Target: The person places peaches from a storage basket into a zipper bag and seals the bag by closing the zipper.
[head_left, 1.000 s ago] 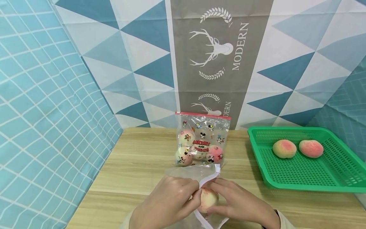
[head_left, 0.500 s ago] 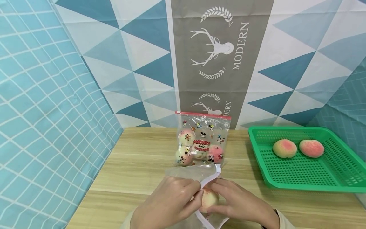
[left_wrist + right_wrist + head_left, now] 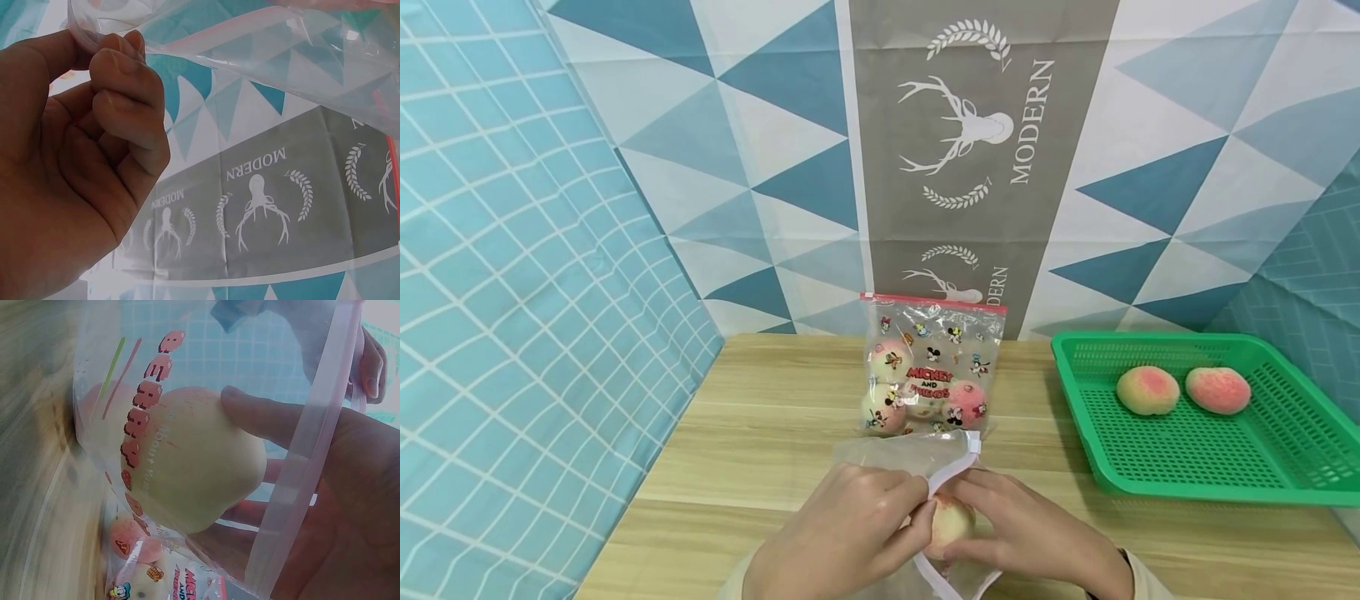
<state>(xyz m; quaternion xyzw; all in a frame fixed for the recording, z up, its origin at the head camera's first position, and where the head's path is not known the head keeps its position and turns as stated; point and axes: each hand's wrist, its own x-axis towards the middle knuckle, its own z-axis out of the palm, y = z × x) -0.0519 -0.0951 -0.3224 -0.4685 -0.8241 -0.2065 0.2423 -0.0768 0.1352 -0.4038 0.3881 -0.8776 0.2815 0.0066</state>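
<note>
My left hand (image 3: 842, 529) pinches the white zip edge of a clear zip bag (image 3: 887, 452) near the table's front. The left wrist view shows its thumb and curled fingertips on that edge. Through the bag's open mouth reaches my right hand (image 3: 1037, 525), gripping a pale yellow and pink peach (image 3: 200, 462). The peach sits inside the bag, seen through the printed film, with the thumb on one side and fingers behind. Deeper in the same bag shows a second pinkish round shape (image 3: 100, 403). The bag's lower part is mostly hidden by my hands in the head view.
Behind my hands lies another zip bag (image 3: 962, 337) with a red top and cartoon prints, holding several peaches. To the right stands a green basket (image 3: 1195, 490) with two peaches, one left (image 3: 1147, 390) and one right (image 3: 1218, 390). Patterned cloth (image 3: 790, 108) rises behind the wooden table (image 3: 737, 450).
</note>
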